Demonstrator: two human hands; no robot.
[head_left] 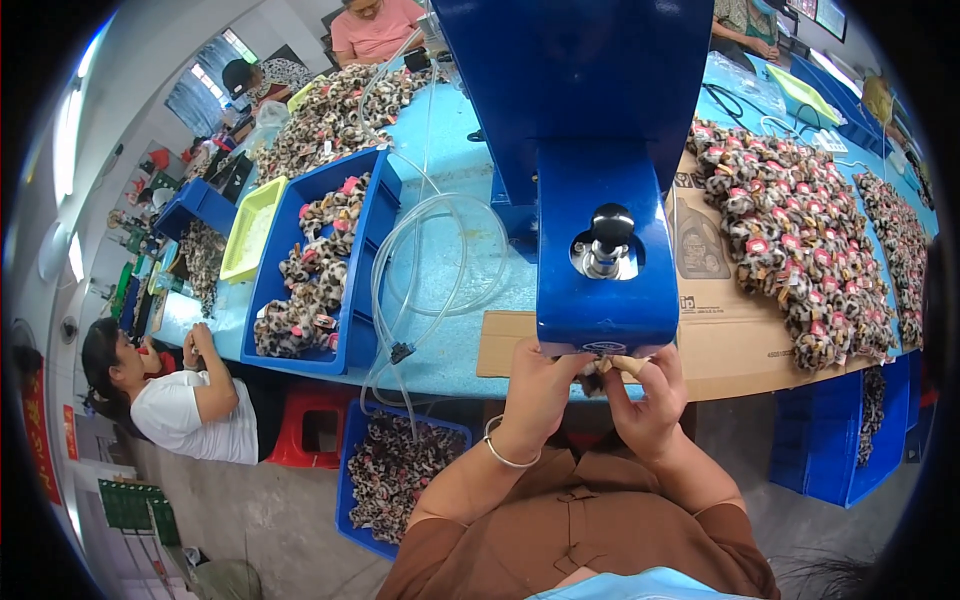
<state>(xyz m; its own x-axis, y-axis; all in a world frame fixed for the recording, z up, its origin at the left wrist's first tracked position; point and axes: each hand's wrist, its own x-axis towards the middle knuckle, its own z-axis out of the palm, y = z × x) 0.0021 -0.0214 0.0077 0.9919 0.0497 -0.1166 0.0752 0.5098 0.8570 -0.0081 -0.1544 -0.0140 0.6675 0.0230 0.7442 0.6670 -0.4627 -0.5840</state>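
Note:
Both my hands meet under the front of a blue press machine (606, 250). My left hand (537, 395) and my right hand (648, 395) pinch a small leopard-print fabric piece (596, 378) between their fingers, right below the machine's lower edge. Most of the piece is hidden by my fingers. A silver bangle sits on my left wrist. The machine has a black knob on a metal post on its front face.
A blue bin (352, 290) of leopard-print pieces stands left of the machine, with clear tubing (440, 260) looping beside it. A large pile of finished pieces (800, 240) lies on cardboard at the right. Another blue bin (390, 470) sits on the floor. A person sits at the left.

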